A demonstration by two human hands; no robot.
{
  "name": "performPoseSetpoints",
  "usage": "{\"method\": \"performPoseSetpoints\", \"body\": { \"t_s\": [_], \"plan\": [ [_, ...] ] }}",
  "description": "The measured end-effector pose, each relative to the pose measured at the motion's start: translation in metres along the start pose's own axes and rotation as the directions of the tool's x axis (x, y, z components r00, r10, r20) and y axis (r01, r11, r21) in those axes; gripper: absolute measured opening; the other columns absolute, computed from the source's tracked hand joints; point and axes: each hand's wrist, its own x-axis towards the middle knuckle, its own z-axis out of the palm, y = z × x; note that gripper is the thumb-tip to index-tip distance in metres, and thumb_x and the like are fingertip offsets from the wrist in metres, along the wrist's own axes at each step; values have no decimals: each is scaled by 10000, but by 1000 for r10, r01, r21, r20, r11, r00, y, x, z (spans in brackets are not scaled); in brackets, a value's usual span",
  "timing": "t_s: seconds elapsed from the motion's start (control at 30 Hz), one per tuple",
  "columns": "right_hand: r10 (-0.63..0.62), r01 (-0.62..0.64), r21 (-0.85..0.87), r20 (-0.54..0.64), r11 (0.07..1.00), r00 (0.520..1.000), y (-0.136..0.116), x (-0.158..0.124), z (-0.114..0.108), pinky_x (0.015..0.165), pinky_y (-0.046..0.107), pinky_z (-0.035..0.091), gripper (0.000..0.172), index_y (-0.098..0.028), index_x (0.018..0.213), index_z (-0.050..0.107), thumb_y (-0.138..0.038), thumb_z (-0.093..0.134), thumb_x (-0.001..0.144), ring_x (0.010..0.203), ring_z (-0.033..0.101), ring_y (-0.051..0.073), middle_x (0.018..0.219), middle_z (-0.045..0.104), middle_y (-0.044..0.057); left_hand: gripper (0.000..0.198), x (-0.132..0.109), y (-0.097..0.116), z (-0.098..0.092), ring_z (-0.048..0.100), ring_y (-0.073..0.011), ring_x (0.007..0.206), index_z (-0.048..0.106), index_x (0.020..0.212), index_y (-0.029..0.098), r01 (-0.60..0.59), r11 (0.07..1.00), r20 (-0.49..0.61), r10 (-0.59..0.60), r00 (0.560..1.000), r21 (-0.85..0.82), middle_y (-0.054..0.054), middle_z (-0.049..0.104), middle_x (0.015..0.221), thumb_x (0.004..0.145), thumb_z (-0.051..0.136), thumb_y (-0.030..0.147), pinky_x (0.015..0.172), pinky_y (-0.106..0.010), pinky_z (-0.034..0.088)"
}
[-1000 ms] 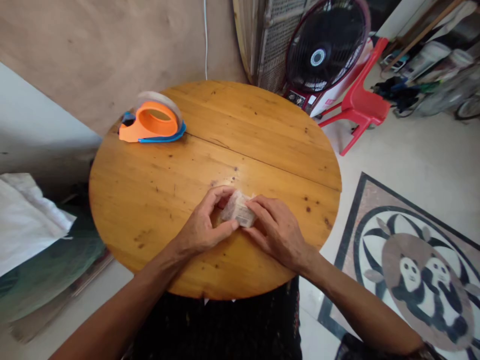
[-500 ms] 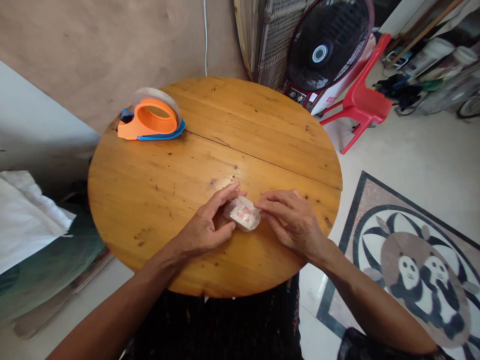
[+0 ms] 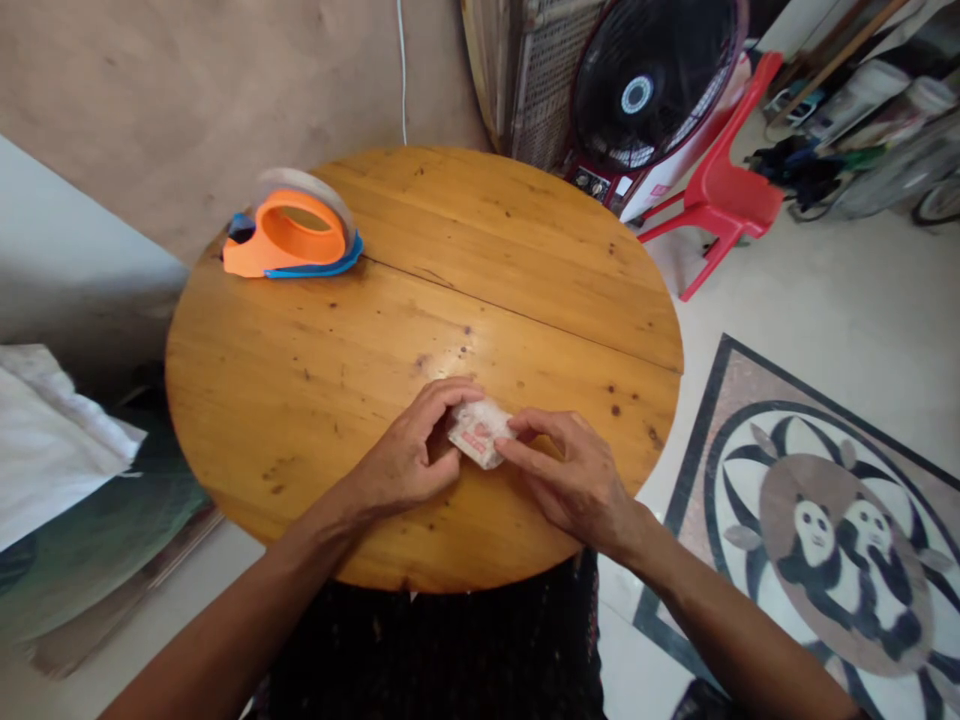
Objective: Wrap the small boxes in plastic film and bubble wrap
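A small whitish packet with red print (image 3: 480, 436), in clear wrapping, is between my two hands near the front of the round wooden table (image 3: 360, 360). My left hand (image 3: 416, 440) is curled round the packet's left side, thumb in front and fingers behind. At the packet's right edge, the thumb and forefinger of my right hand (image 3: 566, 465) press on it. The packet's underside is hidden. An orange and blue tape dispenser (image 3: 289, 240) with a large roll of tape stands at the table's back left.
Behind the table stand a dark fan (image 3: 637, 95) and a red plastic chair (image 3: 731, 190). A white cable (image 3: 403, 75) hangs down the wall. White sacking (image 3: 64, 430) lies on the left. A panda-patterned floor panel (image 3: 832, 540) is at the right.
My right hand has shifted left and closer onto the packet's right edge. The packet has turned slightly, so its red print shows more plainly. The camera view has shifted slightly.
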Motion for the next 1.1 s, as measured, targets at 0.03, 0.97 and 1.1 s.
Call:
{"method": "performPoseSetpoints", "body": {
  "t_s": [0.03,0.97,1.1],
  "plan": [
    [-2,2,23,-1,1000,1000,-1,0,-2,775,330,529,258,-227,1096,649,-80,542,913,867,657,144,1113,679,89,582,0,0,0,487,-262,1361,513,1297,248,-10,1000,1,10,1000,-9,-113,517,1391,769,584,15,1164,-480,407],
    [-31,25,-93,-63,995,998,-9,-10,1,788,356,461,262,-242,1118,642,-125,652,885,939,669,175,1132,695,81,461,-6,-5,5,504,-251,1377,487,1241,222,-137,985,-7,139,990,102,-157,444,1515,837,541,8,1105,-461,478],
    [-22,17,-71,-73,997,997,-9,-8,1,818,370,472,250,-230,1099,651,-127,673,872,964,661,184,1131,685,88,487,-6,-4,5,467,-253,1405,483,1247,216,-112,986,-7,114,993,127,-152,465,1501,816,546,-1,1123,-469,456]
  ]
}}
